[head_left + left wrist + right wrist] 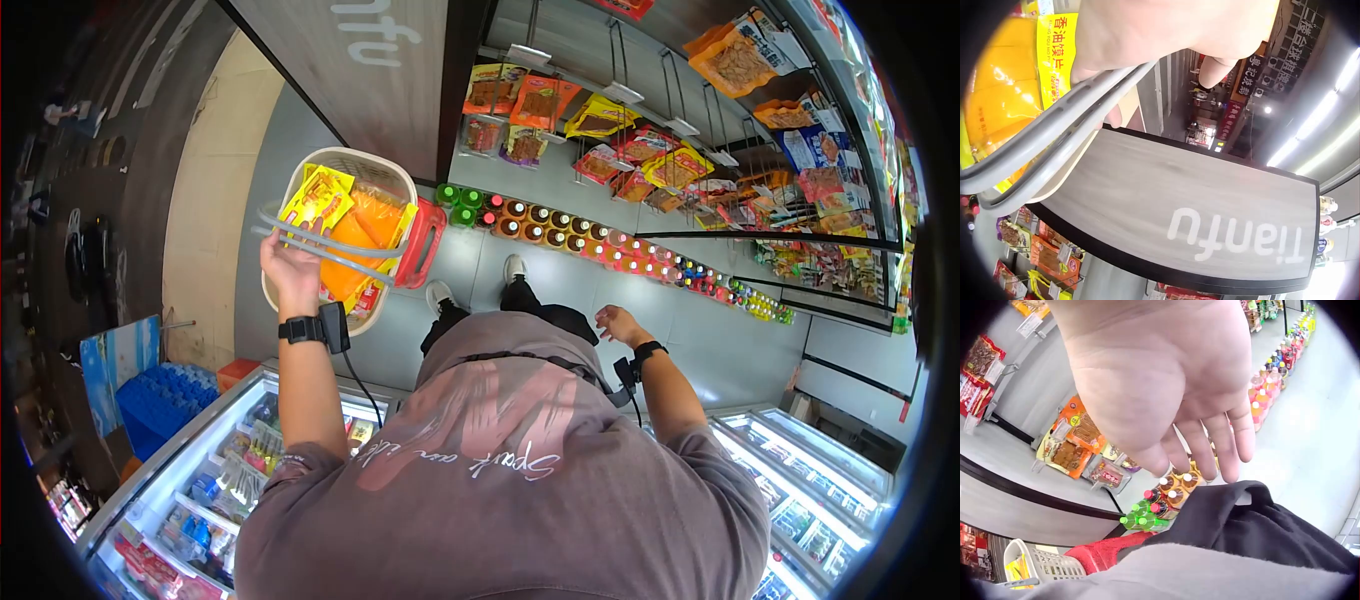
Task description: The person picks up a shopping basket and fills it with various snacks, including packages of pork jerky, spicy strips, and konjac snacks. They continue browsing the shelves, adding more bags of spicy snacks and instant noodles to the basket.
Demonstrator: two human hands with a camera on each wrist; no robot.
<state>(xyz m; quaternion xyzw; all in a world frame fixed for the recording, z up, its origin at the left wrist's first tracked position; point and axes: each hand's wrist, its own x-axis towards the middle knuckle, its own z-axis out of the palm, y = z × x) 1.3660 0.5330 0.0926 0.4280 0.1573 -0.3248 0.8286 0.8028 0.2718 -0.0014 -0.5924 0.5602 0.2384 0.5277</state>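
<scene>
In the head view my left hand [291,268] grips the grey handles [330,246] of a cream basket [398,170], and the left wrist view shows the fingers of that hand [1166,37] curled round both handles [1054,125]. Yellow and orange snack packets [360,228] lie in the basket. Against its right side is a red basket [424,243]. My right hand [618,324] hangs beside the body with nothing in it; its fingers are relaxed in the right wrist view [1166,394].
Rows of bottles [575,232] stand on the floor below racks of hanging snack packets [600,116]. Lit freezers [215,480] are behind the body on both sides. A wood-look panel [370,70] rises beyond the basket, and blue crates [170,400] are at the left.
</scene>
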